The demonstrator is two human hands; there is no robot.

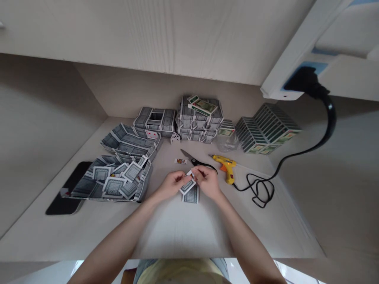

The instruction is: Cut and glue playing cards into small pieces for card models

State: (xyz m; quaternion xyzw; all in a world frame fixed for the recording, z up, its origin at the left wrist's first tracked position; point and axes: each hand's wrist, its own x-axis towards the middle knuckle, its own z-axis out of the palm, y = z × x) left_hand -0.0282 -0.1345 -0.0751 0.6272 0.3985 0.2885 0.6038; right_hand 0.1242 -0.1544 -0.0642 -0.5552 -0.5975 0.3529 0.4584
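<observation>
My left hand (173,184) pinches the left side of a playing card (187,186) with a grey patterned back. The fingers of my right hand (205,181) are closed at the upper right corner of the same card. A second patterned card (191,196) lies on the table just below it. Beyond my hands are black-handled scissors (197,161), partly hidden by my right hand, and a small card piece (180,161). A yellow glue gun (226,165) lies to the right of my right hand.
At left, an open tray made of cards (145,185) holds loose cards, beside a black phone (65,205). Card-built boxes (199,118) stand at the back, with stacked card packs (266,130) at the right. A black cable (284,157) runs from the glue gun to a plug.
</observation>
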